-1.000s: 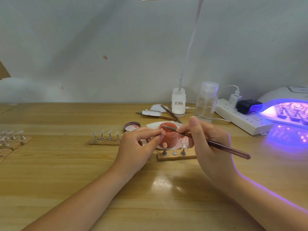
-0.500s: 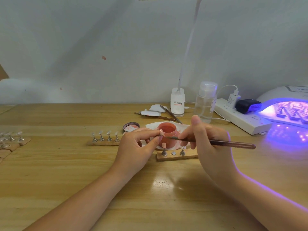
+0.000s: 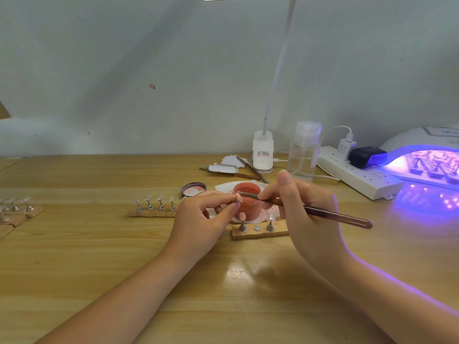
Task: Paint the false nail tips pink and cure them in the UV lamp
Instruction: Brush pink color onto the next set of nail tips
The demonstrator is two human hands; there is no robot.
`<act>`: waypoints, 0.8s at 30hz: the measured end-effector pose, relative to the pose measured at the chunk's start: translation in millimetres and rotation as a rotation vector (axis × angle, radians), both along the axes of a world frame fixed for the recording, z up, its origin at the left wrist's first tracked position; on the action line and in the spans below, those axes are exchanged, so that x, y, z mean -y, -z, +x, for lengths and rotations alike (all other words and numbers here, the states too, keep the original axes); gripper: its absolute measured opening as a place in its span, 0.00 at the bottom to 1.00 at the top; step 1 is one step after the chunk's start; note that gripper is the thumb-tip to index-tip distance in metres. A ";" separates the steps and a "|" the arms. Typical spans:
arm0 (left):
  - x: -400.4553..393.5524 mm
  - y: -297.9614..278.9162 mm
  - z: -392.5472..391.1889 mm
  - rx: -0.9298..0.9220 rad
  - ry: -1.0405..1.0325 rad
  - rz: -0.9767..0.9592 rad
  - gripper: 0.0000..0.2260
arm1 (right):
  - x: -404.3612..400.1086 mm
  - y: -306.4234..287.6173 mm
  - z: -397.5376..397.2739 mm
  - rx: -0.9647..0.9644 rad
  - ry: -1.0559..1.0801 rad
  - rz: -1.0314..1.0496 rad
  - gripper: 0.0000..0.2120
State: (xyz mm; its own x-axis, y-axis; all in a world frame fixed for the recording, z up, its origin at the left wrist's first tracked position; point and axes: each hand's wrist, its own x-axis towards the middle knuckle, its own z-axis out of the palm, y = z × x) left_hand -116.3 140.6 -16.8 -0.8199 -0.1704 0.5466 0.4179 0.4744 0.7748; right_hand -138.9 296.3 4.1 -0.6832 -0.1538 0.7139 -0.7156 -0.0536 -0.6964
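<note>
My left hand (image 3: 202,217) pinches a small false nail tip (image 3: 236,195) between thumb and forefinger, just in front of the open jar of pink gel (image 3: 248,203). My right hand (image 3: 301,209) grips a thin brown brush (image 3: 323,211), whose tip touches the held nail tip. Below the jar lies a wooden holder strip (image 3: 259,233) with one pink-painted tip (image 3: 242,216) and one clear tip (image 3: 270,218) on metal stands. A second strip (image 3: 154,213) to the left carries several clear tips. The UV lamp (image 3: 422,157) glows purple at the far right, with holders inside.
The jar's lid (image 3: 193,189) lies left of the jar. Behind are spare brushes (image 3: 248,170), a white desk lamp base (image 3: 262,152), a clear pump bottle (image 3: 304,151) and a white power strip (image 3: 357,176). More tip holders (image 3: 17,208) lie at the left table edge.
The brush tip came out of the jar, went down to the nail tip pinched in my left hand, and now strokes across it. My left hand barely moved.
</note>
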 end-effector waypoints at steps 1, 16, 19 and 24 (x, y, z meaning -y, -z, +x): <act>-0.2 -0.5 0.1 0.000 0.002 0.002 0.07 | 0.4 0.1 -0.4 0.001 0.006 0.016 0.18; -1.2 -3.2 2.1 -0.001 0.016 0.015 0.11 | -4.4 2.3 -0.7 0.089 -0.028 -0.102 0.23; -1.0 -2.6 1.9 0.003 0.024 0.018 0.09 | -1.4 -1.4 0.6 0.018 -0.001 -0.064 0.18; -1.7 -2.6 1.3 -0.022 0.044 0.026 0.10 | -2.2 0.2 2.2 0.095 -0.036 -0.081 0.21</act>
